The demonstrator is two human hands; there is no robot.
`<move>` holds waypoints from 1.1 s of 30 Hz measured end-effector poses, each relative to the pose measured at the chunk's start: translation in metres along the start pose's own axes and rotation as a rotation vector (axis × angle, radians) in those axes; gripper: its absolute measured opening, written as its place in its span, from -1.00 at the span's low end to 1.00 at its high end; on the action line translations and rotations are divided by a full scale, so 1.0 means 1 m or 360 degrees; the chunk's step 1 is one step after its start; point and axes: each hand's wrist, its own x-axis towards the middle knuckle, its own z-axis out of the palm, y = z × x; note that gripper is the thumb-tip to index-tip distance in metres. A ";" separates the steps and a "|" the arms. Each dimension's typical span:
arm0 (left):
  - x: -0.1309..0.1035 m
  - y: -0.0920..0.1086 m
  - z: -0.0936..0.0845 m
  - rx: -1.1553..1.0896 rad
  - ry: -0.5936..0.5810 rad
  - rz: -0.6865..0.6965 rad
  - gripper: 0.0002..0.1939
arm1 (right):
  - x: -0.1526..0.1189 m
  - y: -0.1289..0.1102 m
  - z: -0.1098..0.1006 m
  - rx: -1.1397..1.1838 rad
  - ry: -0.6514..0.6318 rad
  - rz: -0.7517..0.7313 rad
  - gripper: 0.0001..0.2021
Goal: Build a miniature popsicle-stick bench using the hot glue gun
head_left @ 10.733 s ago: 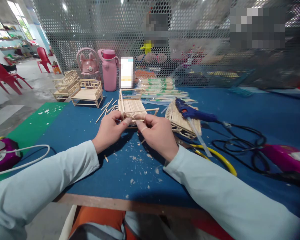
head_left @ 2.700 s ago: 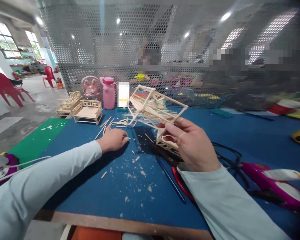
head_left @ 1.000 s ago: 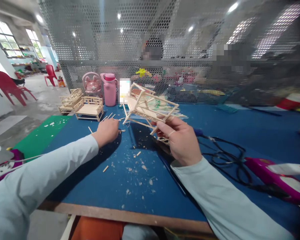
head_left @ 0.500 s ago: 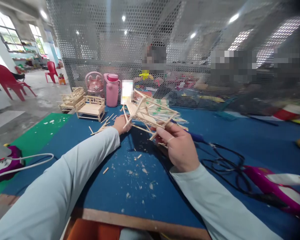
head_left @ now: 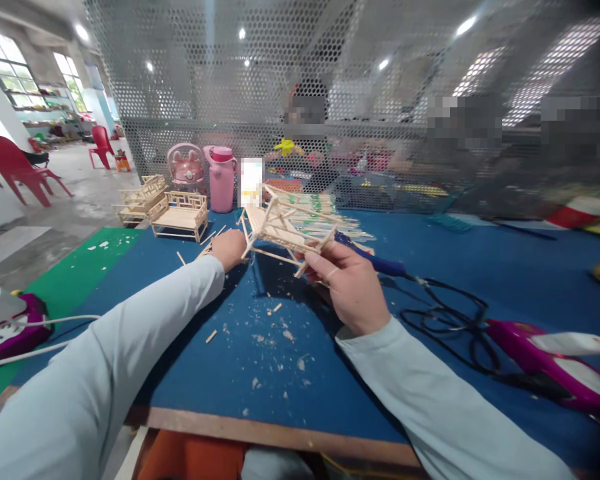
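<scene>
My right hand (head_left: 349,288) holds a small stick-built wooden bench frame (head_left: 285,230) tilted above the blue mat (head_left: 260,347). My left hand (head_left: 229,248) reaches forward onto the mat, its fingers closed over loose wooden sticks (head_left: 207,245) just left of the frame; whether it grips a stick is hidden. Wood chips lie scattered on the mat below both hands.
Two finished miniature benches (head_left: 179,214) stand at the far left, beside a pink bottle (head_left: 222,179) and a pink fan (head_left: 185,165). A stick bundle (head_left: 320,213), a blue glue gun (head_left: 380,265) with black cable and purple devices (head_left: 555,360) lie right. A mesh screen (head_left: 330,100) backs the table.
My right hand has lowered the frame a little and tilted it flatter. My left hand has moved forward among the loose sticks, close to the frame's left end.
</scene>
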 end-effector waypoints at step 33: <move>-0.034 -0.035 -0.019 0.0164 -0.0073 -0.0037 -0.80 | -0.001 0.019 0.010 -0.0329 -0.0153 -0.0111 -0.81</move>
